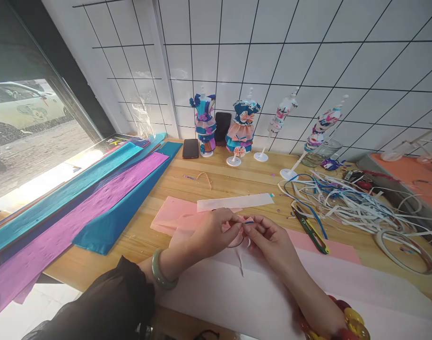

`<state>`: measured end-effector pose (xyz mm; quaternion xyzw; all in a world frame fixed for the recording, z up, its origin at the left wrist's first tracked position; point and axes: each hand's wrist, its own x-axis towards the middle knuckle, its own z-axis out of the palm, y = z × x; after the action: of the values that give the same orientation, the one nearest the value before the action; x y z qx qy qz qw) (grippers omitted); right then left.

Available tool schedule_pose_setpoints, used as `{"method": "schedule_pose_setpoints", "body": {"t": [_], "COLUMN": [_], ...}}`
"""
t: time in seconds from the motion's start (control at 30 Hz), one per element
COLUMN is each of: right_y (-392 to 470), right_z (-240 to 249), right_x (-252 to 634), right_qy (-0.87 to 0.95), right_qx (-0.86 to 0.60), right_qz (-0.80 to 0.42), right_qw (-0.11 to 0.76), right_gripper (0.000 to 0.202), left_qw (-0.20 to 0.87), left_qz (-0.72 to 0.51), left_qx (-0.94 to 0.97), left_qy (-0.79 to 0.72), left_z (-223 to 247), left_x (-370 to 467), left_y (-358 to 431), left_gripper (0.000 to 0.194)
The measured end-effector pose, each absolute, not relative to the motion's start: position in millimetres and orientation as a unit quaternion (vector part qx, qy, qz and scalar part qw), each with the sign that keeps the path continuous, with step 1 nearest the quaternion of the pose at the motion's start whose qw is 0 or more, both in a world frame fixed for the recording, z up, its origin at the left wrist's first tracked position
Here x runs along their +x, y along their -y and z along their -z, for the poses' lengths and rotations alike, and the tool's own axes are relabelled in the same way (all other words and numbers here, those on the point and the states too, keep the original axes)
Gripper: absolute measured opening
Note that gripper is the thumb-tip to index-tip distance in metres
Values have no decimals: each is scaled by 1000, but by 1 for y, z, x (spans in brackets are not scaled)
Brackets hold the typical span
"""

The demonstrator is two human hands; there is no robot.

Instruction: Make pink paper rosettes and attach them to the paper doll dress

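Over pale pink paper [223, 278], my left hand [216, 231] and my right hand [272, 241] meet with their fingertips pinched together. Between them is a small thin strip [249, 222] with a dark blue part, mostly covered by the fingers. A narrow pale tail [241, 264] hangs below it. Just beyond the hands lies a long white paper strip [235, 202] with a teal end, partly over folded pink crepe paper [171, 215]. To the right of my right hand rests a green-handled cutter [313, 233].
Teal [120, 163] and purple [138, 174] crepe paper lie at left. Several miniature dress forms, including a ruffled one [241, 127], stand along the tiled wall near a phone [190, 148]. Tangled white and blue strips [347, 203] and a tape-like ring [403, 252] occupy the right side.
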<state>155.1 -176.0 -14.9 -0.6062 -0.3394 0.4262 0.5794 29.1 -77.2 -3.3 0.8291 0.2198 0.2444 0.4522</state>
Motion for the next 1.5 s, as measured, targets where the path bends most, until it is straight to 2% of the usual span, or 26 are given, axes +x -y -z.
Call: {"method": "schedule_pose_setpoints", "body": {"t": [0.2,0.43,0.77,1.17,1.4,1.5], "right_y": [175,176,177,178,177,177], "right_z": [10,10,10,9,10,11], "right_x": [154,157,158,156,157,156], "right_qy": [358,373,373,380,373,368], "right_qx": [-630,-635,-629,-626,-639,-640], "right_qz": [-404,-399,-399,-399,-393,-394], "right_qw": [558,547,554,553,545,548], "right_gripper": [28,28,23,23,25,27], "left_qw": [514,641,688,722,679,618], "left_qz": [-209,-192,-164,-126,-187,-220], "left_qx": [791,707,667,632,671,722], "left_qy": [-255,-229,-236,-253,-230,-221], "left_z": [3,2,-1,1,5,8], "left_x": [29,28,30,32,32,32], "left_y": [77,74,72,69,72,72], "left_gripper": [17,18,18,50,25,18]}}
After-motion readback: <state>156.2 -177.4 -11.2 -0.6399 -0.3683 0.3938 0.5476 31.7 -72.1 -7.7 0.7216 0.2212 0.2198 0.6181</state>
